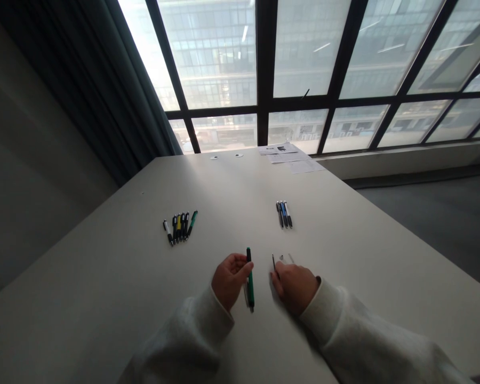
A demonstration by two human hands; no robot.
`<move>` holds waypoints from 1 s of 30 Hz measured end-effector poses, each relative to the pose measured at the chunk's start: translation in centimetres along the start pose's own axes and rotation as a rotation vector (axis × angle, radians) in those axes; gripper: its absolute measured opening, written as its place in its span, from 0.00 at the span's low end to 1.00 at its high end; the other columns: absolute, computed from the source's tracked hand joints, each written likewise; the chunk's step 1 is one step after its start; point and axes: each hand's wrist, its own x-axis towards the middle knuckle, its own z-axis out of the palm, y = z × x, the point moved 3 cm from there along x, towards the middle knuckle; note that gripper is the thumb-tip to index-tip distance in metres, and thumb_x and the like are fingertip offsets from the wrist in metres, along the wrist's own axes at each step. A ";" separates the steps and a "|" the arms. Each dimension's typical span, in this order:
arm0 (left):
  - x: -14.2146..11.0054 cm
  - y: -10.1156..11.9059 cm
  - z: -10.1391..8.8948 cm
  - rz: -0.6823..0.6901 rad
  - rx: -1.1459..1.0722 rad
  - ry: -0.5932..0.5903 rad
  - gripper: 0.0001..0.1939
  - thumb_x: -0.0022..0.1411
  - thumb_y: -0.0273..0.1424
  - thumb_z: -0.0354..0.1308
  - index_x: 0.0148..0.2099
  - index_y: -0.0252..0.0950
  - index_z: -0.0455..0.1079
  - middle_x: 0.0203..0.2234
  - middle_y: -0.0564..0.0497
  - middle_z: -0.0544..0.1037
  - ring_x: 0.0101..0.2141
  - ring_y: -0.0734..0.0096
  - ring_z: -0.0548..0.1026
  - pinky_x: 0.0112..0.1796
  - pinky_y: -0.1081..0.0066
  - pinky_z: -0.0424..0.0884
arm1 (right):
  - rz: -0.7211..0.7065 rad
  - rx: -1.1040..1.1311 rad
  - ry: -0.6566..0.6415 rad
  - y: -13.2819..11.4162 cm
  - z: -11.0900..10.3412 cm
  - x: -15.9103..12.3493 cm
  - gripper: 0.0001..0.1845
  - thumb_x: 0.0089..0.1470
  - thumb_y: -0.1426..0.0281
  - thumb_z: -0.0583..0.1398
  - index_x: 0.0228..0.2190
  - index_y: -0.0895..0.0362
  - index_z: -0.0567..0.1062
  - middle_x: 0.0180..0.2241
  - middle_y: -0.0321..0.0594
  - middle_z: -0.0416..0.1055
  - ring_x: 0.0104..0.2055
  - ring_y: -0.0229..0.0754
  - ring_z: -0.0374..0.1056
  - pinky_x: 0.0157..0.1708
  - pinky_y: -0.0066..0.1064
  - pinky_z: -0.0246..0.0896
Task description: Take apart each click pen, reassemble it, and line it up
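Observation:
My left hand (231,278) is closed on a green pen (250,290), thumb and fingers pinching its black upper part. The pen is held lengthwise, its other end towards me. A thin strip shows beside its lower half; I cannot tell whether it is the clip. To the right, my right hand (295,285) is closed low over the table, with a thin dark pen refill (273,261) at its fingertips. Just beyond those fingers lie a small dark piece (281,257) and a thin pale piece (291,258), both too small to name surely.
On the white table (224,197), several pens (179,228) lie in a row at the left, black, yellow, white and green. Another group of pens (284,215) lies at the right. Printed papers (284,158) rest at the far edge, before the windows. A dark curtain (116,90) hangs left.

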 end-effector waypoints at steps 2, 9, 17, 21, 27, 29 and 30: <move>0.2 0.0 -0.3 0.012 0.085 -0.037 0.19 0.43 0.37 0.68 0.35 0.31 0.69 0.23 0.52 0.75 0.23 0.72 0.73 0.24 0.72 0.70 | -0.014 0.055 0.074 0.4 -0.2 0.2 0.15 0.60 0.65 0.51 0.28 0.57 0.72 0.25 0.46 0.76 0.24 0.45 0.71 0.22 0.31 0.48; 0.3 0.1 -1.0 0.234 0.466 -0.055 0.18 0.50 0.39 0.64 0.41 0.33 0.70 0.25 0.50 0.78 0.25 0.67 0.77 0.29 0.66 0.75 | -0.059 0.506 0.599 5.9 -3.7 1.9 0.21 0.59 0.61 0.53 0.17 0.56 0.61 0.14 0.30 0.57 0.17 0.32 0.53 0.22 0.25 0.48; 0.3 0.8 -0.2 0.339 0.585 -0.056 0.13 0.52 0.37 0.62 0.37 0.35 0.68 0.23 0.52 0.77 0.23 0.69 0.76 0.27 0.70 0.73 | 0.050 0.649 0.533 7.8 -1.7 3.9 0.20 0.55 0.61 0.55 0.16 0.55 0.60 0.15 0.29 0.54 0.19 0.33 0.51 0.22 0.25 0.48; 0.5 1.3 0.2 0.373 0.645 -0.028 0.09 0.51 0.34 0.62 0.34 0.36 0.69 0.21 0.53 0.76 0.21 0.71 0.74 0.27 0.71 0.71 | 0.055 0.654 0.514 7.8 -1.3 4.1 0.20 0.54 0.60 0.55 0.16 0.56 0.60 0.15 0.29 0.54 0.19 0.33 0.51 0.23 0.26 0.48; 0.6 1.5 0.3 0.411 0.619 0.023 0.09 0.51 0.36 0.63 0.31 0.37 0.70 0.19 0.54 0.74 0.20 0.72 0.71 0.25 0.72 0.67 | 0.078 0.660 0.516 8.2 -1.5 4.0 0.21 0.55 0.59 0.54 0.16 0.55 0.61 0.15 0.29 0.54 0.20 0.34 0.52 0.22 0.25 0.49; 0.5 1.4 0.1 0.398 0.560 0.041 0.10 0.51 0.39 0.63 0.30 0.37 0.70 0.19 0.54 0.73 0.19 0.72 0.70 0.24 0.73 0.66 | 0.082 0.657 0.516 8.3 -1.5 4.0 0.21 0.55 0.60 0.54 0.15 0.56 0.61 0.15 0.29 0.55 0.20 0.34 0.52 0.22 0.26 0.49; 0.5 1.3 0.0 0.384 0.531 0.046 0.11 0.52 0.40 0.62 0.30 0.37 0.70 0.19 0.54 0.73 0.19 0.72 0.70 0.24 0.73 0.65 | 0.082 0.656 0.516 8.3 -1.5 4.0 0.21 0.54 0.60 0.55 0.15 0.56 0.61 0.15 0.29 0.55 0.20 0.34 0.52 0.22 0.26 0.49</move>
